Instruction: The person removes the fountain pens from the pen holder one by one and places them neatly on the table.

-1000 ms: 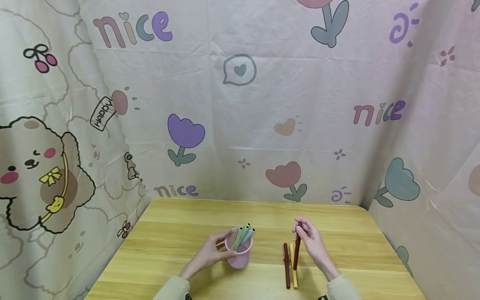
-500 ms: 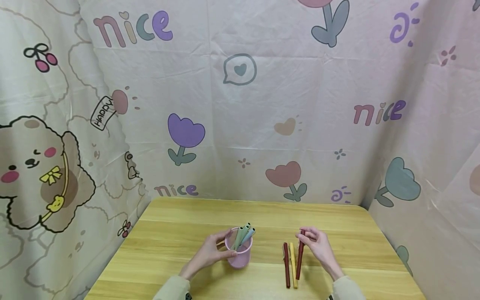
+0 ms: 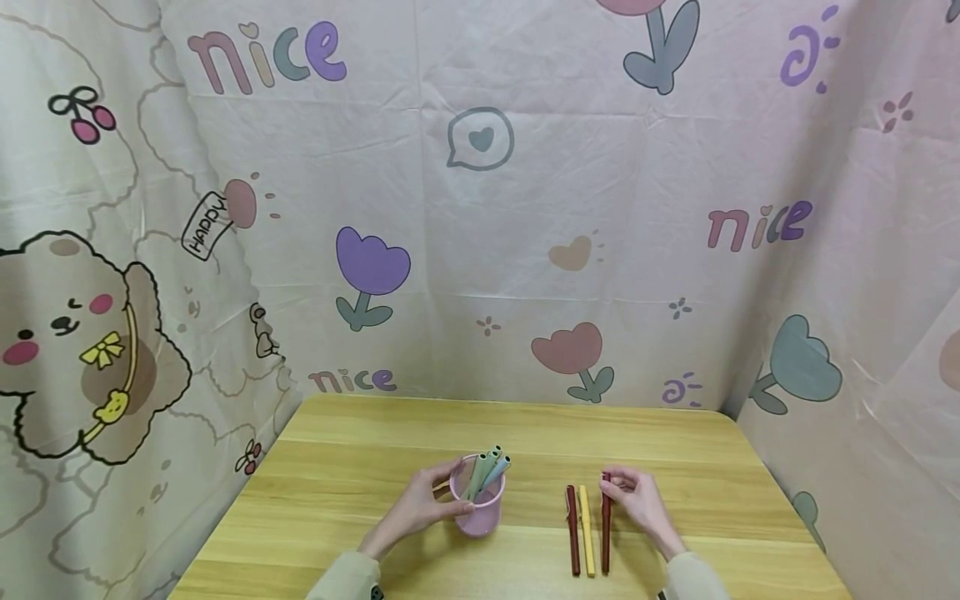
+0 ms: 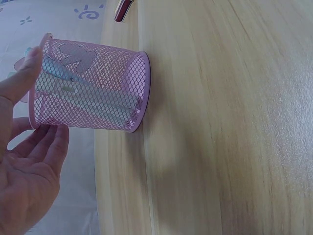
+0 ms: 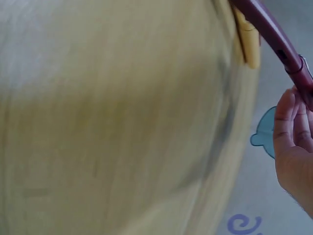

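My left hand (image 3: 415,507) grips the rim of a pink mesh pen holder (image 3: 480,523), thumb on the near side and fingers behind. Several pale green and blue pens (image 3: 489,473) lean inside; the left wrist view shows them through the mesh (image 4: 88,88). My right hand (image 3: 637,502) pinches the top end of a dark red pen (image 3: 605,533), whose clip shows in the right wrist view. Left of it on the table lie a yellow pen (image 3: 587,533) and a second dark red pen (image 3: 573,533), roughly parallel.
The wooden table (image 3: 360,433) reaches back to a printed cloth (image 3: 480,250) that hangs behind and on both sides. The pen holder stands left of the pens, with bare wood between them.
My right hand has moved the dark red pen rightward and nearer to me, from over the yellow pen to beside it. The left hand and pen holder have stayed put.
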Demonstrator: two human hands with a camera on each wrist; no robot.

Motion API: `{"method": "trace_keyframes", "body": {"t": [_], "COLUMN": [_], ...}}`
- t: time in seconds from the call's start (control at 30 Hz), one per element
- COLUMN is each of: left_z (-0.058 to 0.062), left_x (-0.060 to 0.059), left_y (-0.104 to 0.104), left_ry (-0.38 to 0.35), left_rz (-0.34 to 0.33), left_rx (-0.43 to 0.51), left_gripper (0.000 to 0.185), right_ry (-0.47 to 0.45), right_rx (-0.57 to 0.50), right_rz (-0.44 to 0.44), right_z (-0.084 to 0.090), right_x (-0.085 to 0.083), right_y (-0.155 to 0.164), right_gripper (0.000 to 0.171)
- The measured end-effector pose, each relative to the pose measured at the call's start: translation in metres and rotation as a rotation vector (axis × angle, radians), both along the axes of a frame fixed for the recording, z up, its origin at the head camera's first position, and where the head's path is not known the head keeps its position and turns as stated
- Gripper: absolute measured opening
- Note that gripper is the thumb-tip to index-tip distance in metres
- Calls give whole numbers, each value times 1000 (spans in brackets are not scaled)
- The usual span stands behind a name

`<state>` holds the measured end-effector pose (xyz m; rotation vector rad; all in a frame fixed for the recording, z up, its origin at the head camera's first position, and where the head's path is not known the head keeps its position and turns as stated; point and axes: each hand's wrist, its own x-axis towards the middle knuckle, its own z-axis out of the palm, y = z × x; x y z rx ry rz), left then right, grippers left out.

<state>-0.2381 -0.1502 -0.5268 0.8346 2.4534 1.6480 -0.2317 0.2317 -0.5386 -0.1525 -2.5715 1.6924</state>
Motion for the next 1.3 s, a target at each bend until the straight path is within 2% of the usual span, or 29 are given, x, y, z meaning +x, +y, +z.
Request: {"method": "trace_keyframes", "body": {"t": [0.23, 0.43, 0.6, 0.97, 1.3], "left_z": [0, -1, -3, -3, -3], "left_x": [0, -1, -2, -2, -1], "left_y": [0, -1, -1, -2, -1], "left_ry": [-2, 1, 10, -1, -5], "left_rz": [-3, -5, -2, -4, -7], "left_rx": [2, -3, -8, -6, -3], "left_gripper": [83, 83, 84, 84, 84], "right_ry": [-52, -45, -39, -15, 11], "right_rx": [-52, -40, -8, 16, 110], "right_rz": [53, 165, 215, 245, 202], "right_z": [-12, -17, -19, -26, -27], "right_x": [-4, -6, -7, -10, -12], "right_y": [1, 3, 5, 5, 0], "right_gripper": [40, 45, 44, 34, 25]}}
